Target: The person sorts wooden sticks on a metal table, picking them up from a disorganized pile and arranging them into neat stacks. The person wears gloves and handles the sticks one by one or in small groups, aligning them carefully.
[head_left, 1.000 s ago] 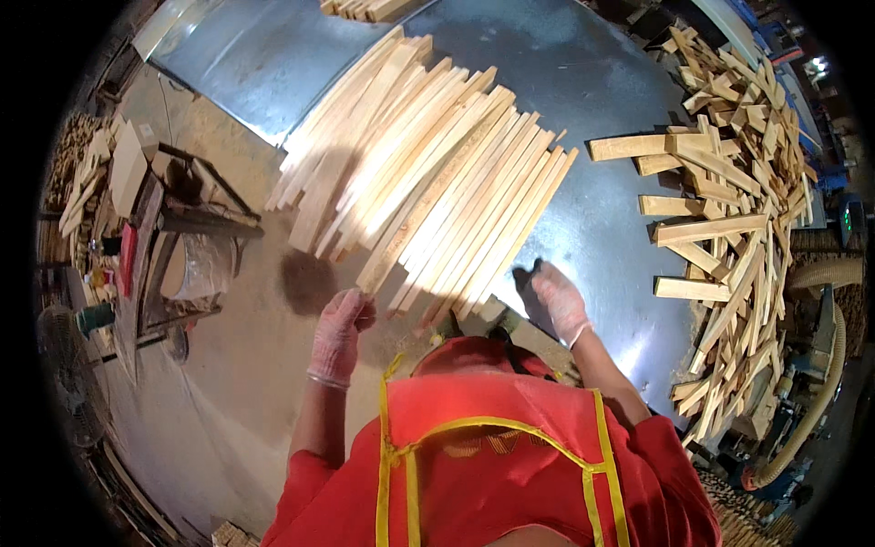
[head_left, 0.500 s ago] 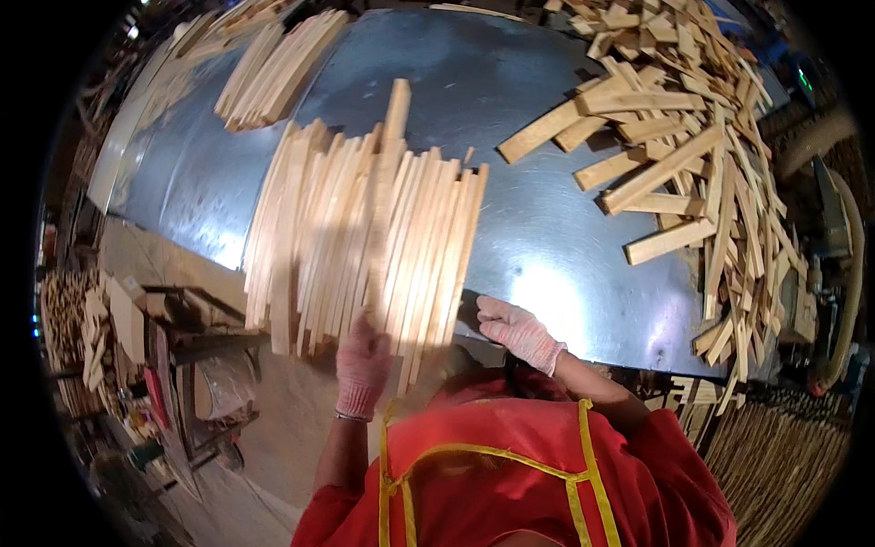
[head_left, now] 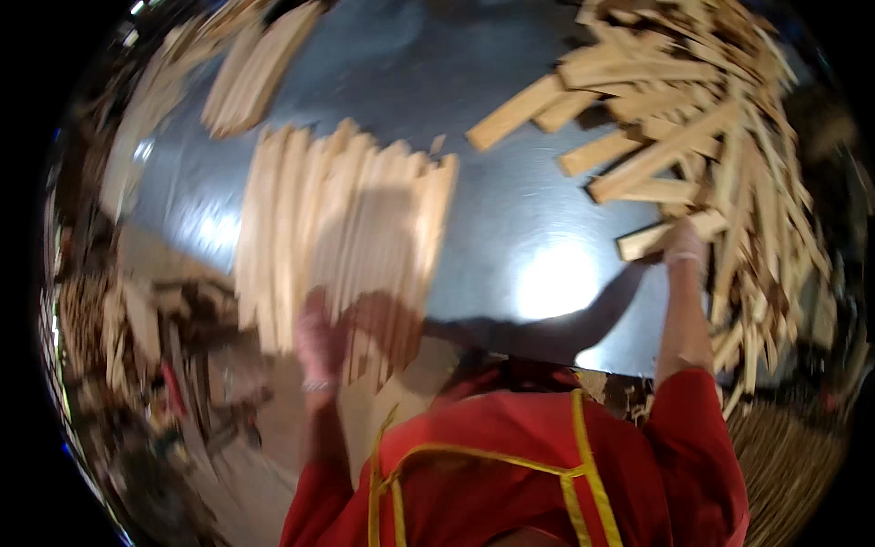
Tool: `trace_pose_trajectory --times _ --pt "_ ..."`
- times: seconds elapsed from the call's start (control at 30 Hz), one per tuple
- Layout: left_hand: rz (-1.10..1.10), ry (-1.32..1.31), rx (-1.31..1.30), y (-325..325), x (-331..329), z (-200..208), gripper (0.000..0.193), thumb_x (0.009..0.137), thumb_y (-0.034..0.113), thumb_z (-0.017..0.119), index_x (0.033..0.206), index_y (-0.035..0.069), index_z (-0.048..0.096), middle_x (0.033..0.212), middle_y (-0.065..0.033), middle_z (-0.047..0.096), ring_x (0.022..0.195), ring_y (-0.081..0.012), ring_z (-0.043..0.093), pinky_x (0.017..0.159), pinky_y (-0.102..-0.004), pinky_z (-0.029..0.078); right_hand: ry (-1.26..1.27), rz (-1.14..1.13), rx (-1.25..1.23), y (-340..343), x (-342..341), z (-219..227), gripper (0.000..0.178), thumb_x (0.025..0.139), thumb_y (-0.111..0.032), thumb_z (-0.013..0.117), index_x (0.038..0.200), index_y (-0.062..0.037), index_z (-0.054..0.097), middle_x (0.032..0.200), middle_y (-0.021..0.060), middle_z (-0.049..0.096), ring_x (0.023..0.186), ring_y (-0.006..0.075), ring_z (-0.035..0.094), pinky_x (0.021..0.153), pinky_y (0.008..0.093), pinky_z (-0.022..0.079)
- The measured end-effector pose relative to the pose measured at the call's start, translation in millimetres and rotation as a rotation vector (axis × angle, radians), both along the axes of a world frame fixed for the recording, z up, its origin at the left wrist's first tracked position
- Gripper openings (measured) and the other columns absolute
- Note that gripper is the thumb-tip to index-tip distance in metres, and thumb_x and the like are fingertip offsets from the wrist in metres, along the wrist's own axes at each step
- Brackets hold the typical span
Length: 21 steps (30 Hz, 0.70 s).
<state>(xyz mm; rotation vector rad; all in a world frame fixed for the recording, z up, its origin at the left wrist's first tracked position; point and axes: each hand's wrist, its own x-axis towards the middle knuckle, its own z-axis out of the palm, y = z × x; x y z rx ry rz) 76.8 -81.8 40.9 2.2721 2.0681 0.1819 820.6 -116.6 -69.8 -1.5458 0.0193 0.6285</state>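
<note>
A row of pale wooden strips [head_left: 283, 228] lies side by side on the metal table, their near ends uneven and jutting past its edge. My left hand [head_left: 321, 345], in a pinkish knit glove, is at those near ends, thumb apart from the fingers and no strip lifted in it. Over on the right, my gloved right hand [head_left: 684, 244] grips a short wooden block [head_left: 643, 242] at the edge of a loose heap of wood pieces [head_left: 665, 137]. The far side of that hand's fingers is hidden, and motion blurs the picture.
A smaller bundle of strips [head_left: 260, 68] lies at the far left of the metal table [head_left: 510, 210]. Left of me stands a wooden frame [head_left: 187, 383] with scrap wood near it. Stacked sticks [head_left: 784, 465] are at the lower right.
My right hand has moved from the table's near edge out to the heap and taken hold of a block. The strip upright in my left hand is no longer raised; that hand has shifted left.
</note>
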Motion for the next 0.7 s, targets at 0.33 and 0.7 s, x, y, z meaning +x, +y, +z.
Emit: trace_pose_trajectory --times 0.33,0.7 --pt "0.201 -0.099 -0.066 -71 -5 -19 0.057 0.086 0.031 0.078 0.138 0.012 0.061 0.143 -0.0151 0.061 0.127 -0.0381 0.059 0.109 -0.0511 0.045 0.216 0.865 -0.029 -24 -347 61 0.041 0.097 -0.010 0.070 0.135 -0.0005 0.059 0.112 0.0060 0.070 0.097 0.0185 0.068 0.087 0.0352 0.058" --pt "0.867 -1.008 0.228 -137 -104 -96 0.040 0.095 0.030 0.075 0.128 0.011 0.064 0.118 -0.0062 0.069 0.104 -0.0253 0.067 0.092 -0.0400 0.053 0.118 1.325 -0.238 35 -461 91 0.074 0.097 -0.025 0.073 0.160 0.0003 0.041 0.121 0.0084 0.068 0.094 0.0171 0.062 0.082 0.0331 0.054"
